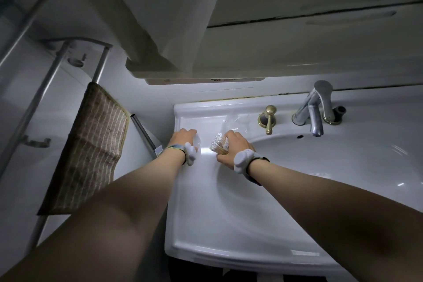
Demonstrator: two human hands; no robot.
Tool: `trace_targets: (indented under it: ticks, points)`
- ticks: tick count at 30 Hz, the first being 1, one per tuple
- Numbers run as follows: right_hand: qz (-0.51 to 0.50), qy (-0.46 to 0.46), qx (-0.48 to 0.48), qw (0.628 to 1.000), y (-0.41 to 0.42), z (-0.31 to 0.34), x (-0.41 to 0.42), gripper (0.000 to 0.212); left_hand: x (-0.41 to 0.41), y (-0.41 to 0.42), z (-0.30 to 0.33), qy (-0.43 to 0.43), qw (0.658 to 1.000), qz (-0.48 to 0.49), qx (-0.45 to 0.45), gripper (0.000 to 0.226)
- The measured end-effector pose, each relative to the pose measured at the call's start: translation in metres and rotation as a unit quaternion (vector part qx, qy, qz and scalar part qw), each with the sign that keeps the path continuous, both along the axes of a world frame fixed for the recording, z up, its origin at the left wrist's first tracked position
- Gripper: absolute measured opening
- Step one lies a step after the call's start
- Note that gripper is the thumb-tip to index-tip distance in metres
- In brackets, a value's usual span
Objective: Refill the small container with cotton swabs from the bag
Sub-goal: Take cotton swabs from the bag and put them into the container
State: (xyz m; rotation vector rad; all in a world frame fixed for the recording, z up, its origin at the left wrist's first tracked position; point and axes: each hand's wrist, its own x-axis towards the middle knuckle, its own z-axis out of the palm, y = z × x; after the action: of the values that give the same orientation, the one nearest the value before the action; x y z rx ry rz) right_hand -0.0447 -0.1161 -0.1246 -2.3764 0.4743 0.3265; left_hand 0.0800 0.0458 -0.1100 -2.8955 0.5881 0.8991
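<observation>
White ceramic sink (229, 201) fills the dim bathroom, its flat left ledge carrying the work. Near the back left corner, the right hand (233, 146) clenches a thick bundle of cotton swabs (218, 143), white tips fanned leftward, wooden stems. Beside it the left hand (183, 138) cups the small clear container (197, 144). A crumpled transparent bag (233, 122) lies just behind.

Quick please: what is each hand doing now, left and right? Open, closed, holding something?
Left hand: closed over the small clear container on the sink ledge.
Right hand: closed around a bundle of cotton swabs.
</observation>
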Motion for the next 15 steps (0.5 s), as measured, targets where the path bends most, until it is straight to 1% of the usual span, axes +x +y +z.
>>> trace_targets:
  ticks: [4,5,7,8,9,10,11,12,13,15]
  points:
    - [0.0,-0.003,0.0,1.0,-0.003,0.002,0.003,0.055,-0.003,0.0,-0.006,0.013,0.999,0.031,-0.029,0.07]
    - [0.001,-0.003,-0.001,1.0,-0.004,0.003,0.004,0.056,-0.005,0.001,-0.006,0.02,0.997,0.05,-0.048,0.067]
    - [0.003,-0.003,-0.003,1.0,-0.005,0.006,0.006,0.057,-0.01,0.002,-0.002,0.025,0.986,0.114,-0.121,0.059]
    - [0.005,-0.004,-0.001,1.0,-0.005,0.007,0.007,0.057,-0.014,0.002,0.001,0.025,0.971,0.162,-0.172,0.052]
    - [0.008,-0.006,0.001,1.0,-0.005,0.008,0.006,0.057,-0.019,0.002,0.005,0.03,0.949,0.214,-0.227,0.046]
    - [0.012,-0.009,0.004,1.0,-0.004,0.01,0.007,0.057,-0.021,0.003,0.01,0.049,0.919,0.263,-0.289,0.041]
    - [0.015,-0.011,0.008,1.0,-0.003,0.009,0.005,0.057,-0.026,0.002,0.011,0.087,0.882,0.305,-0.349,0.037]
    - [0.018,-0.016,0.012,1.0,-0.001,0.01,0.005,0.056,-0.029,0.003,0.016,0.124,0.848,0.331,-0.394,0.034]
    - [0.019,-0.021,0.015,0.999,0.001,0.01,0.005,0.056,-0.033,0.004,0.021,0.152,0.825,0.341,-0.424,0.031]
    - [0.018,-0.033,0.024,0.999,0.005,0.012,0.005,0.055,-0.039,0.005,0.03,0.187,0.792,0.351,-0.464,0.028]
